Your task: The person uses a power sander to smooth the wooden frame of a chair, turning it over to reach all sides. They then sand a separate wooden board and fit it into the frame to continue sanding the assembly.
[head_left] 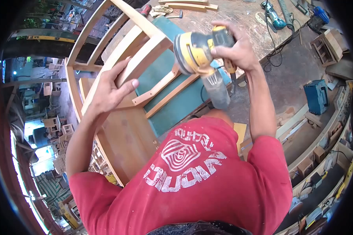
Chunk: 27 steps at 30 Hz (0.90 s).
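A wooden chair frame (147,51) with pale, bare rails lies tilted in front of me. My left hand (111,86) is wrapped around one of its thick legs, the thumb lying along the near side. In my right hand (239,49) is a yellow and black random orbital sander (196,53), gripped by its top. Its round pad faces left, close beside the corner end of the frame. A translucent dust canister (217,93) hangs below the sander's body.
A teal board (172,103) lies beneath the frame on the worn workbench (231,17). Another power tool (273,17) and a hammer (175,15) rest at the back. A cable (268,64) drapes over the bench edge. On the right floor are a blue case (317,96) and wood offcuts.
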Motion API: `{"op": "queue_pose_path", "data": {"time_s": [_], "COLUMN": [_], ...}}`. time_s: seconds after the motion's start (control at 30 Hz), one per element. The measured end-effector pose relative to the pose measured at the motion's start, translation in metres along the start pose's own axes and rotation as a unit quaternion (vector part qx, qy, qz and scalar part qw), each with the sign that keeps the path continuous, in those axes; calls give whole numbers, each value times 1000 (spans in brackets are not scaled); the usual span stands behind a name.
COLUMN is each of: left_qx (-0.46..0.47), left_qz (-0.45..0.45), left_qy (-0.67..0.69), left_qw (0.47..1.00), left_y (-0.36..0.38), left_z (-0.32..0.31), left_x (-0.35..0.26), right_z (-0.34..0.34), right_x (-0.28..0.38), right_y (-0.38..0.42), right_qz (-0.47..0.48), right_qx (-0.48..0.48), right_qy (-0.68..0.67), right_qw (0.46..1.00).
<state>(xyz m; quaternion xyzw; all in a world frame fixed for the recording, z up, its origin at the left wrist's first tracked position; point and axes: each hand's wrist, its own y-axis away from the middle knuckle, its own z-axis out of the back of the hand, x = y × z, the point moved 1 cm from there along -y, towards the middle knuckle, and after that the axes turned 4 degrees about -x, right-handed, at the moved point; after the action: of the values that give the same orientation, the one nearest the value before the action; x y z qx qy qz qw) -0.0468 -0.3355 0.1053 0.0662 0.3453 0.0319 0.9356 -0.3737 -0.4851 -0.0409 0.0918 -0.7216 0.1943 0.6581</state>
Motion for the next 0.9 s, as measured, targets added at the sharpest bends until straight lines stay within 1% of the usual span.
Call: {"op": "queue_pose_path", "data": {"time_s": [0.03,0.07,0.1,0.13,0.2,0.23,0.3,0.37,0.4,0.47,0.5,0.57,0.6,0.63,0.67,0.7,0.73,0.77,0.83,0.9], "left_qx": [-3,-18,-14,-8,-6,-12,-20,-24,-30,-8,-9,-15,-7,-15,-24,-17,-24,-31,-26,-29], "left_qz": [-6,-26,-18,-19,-15,-23,-25,-28,-26,12,13,0,4,-1,-8,-4,7,18,12,4], "left_qy": [-7,-24,-26,-34,-44,-60,-79,-83,-82,-83,-84,-82,-85,-75,-67,-71,-57,-45,-61,-74], "left_qw": [1000,999,999,999,999,998,996,996,996,996,996,997,996,997,997,997,998,998,998,997], "left_y": [-3,-4,-2,-3,-8,-9,-7,-7,-8,-6,-5,-7,-6,-6,-7,-7,-6,-4,-2,-5], "left_z": [0,-1,-1,0,0,-2,-3,-3,-2,-2,-2,-2,-3,-2,-2,-1,0,0,3,4], "left_x": [1,1,0,-3,-5,-6,-7,-5,-6,-7,-7,-4,-2,-1,0,3,6,6,4,4], "right_z": [3,7,8,8,11,10,6,2,1,1,5,11,12,11,10,5,-2,-7,-23,-34], "right_x": [-5,-10,-13,-13,-4,4,30,42,46,38,24,-12,-25,-41,-58,-70,-81,-90,-94,-94], "right_y": [-1,-1,1,1,-3,-5,-11,-15,-18,-28,-31,-35,-32,-30,-30,-28,-28,-26,-27,-28], "right_qz": [48,32,12,8,87,83,122,146,168,227,227,60,7,3,-20,-46,-38,-41,-39,-35], "right_qx": [3,9,15,17,-24,-20,17,40,24,6,7,41,57,53,54,55,60,55,87,77], "right_qy": [47,2,-43,-49,-142,-148,-80,-44,-25,-1,-3,-88,-122,-128,-232,-335,-395,-404,-547,-565], "right_qw": [998,999,999,999,986,985,989,988,985,974,974,993,991,990,971,939,916,912,832,821]}}
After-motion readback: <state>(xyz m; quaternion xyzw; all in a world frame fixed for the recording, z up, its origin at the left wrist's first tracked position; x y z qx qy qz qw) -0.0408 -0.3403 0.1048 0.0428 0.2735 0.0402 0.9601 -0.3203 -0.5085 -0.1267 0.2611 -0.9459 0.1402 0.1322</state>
